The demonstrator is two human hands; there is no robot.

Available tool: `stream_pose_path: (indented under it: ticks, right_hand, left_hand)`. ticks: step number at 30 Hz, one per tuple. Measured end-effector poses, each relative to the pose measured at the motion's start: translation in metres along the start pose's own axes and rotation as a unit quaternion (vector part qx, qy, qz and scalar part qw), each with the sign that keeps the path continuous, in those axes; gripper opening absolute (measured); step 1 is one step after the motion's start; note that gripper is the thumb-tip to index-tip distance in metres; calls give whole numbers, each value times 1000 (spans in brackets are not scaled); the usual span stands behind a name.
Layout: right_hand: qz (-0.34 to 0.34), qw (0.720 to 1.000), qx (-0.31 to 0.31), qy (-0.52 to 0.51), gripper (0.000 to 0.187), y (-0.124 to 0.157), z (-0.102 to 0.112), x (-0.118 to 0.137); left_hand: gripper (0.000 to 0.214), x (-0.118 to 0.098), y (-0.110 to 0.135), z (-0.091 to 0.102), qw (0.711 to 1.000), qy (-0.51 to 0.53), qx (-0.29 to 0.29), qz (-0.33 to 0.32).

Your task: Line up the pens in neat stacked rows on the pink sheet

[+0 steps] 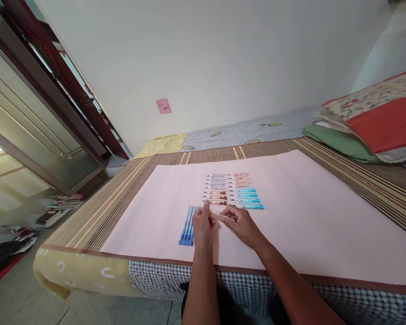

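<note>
My left hand (203,220) is closed around one end of a slim pale pen (215,213). The fingertips of my right hand (239,221) pinch its other end, so the pen spans the gap between both hands. Beside my left hand, several blue pens (187,226) lie side by side, partly covered by that hand. Just beyond my hands are rows of pens lying sideways: brown-and-white pens (218,197), teal pens (246,199), greyish clear pens (218,181) and pale orange patterned pens (239,179).
The pens lie on a large pale pink sheet (307,216) over a striped mat (98,212) on a bed. Folded bedding (382,113) is piled at the right. A pink note (163,106) sticks to the wall behind. A sliding door (37,113) stands at the left.
</note>
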State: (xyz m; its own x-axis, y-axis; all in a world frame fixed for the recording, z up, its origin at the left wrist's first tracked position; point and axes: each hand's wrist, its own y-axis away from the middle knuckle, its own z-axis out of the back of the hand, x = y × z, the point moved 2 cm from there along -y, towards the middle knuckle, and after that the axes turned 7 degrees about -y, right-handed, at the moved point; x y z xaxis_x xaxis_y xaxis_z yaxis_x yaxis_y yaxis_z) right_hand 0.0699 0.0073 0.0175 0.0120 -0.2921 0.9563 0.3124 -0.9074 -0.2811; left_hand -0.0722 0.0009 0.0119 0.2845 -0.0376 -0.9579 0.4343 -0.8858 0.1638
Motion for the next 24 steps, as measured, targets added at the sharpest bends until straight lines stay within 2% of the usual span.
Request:
stream_pose_path:
  ticks: [4, 6, 8, 12, 14, 17, 19, 21, 24]
  right_hand:
    - [-10, 1000, 0, -16, 26, -7, 6, -5]
    - [-11, 1000, -2, -21, 26, -9, 8, -6]
    - [-10, 1000, 4, -21, 26, -11, 8, -5]
    - [-16, 1000, 9, -23, 27, -10, 7, -5]
    - [-22, 999, 6, -25, 28, -10, 8, -6]
    - [-30, 999, 2, -27, 29, -10, 11, -7]
    - [-30, 999, 0, -29, 30, -10, 12, -8]
    - [-30, 999, 4, -31, 31, -11, 12, -9]
    - [-30, 999, 15, -33, 30, -10, 11, -10]
  left_hand:
    - [56, -9, -2, 3, 995, 22, 93, 15]
    - [57, -11, -3, 5, 993, 14, 120, 9]
    - [53, -11, -5, 6, 995, 6, 98, -1]
    - [59, -10, -4, 7, 1000, 2, 13, 2]
    - [55, -12, -2, 7, 999, 15, 33, 6]
    - [55, -19, 2, 7, 991, 44, 125, -5]
    - [53, -21, 3, 8, 987, 48, 156, -14]
    - [49, -21, 2, 9, 988, 49, 148, -20]
    - [48, -18, -3, 12, 991, 76, 104, -21]
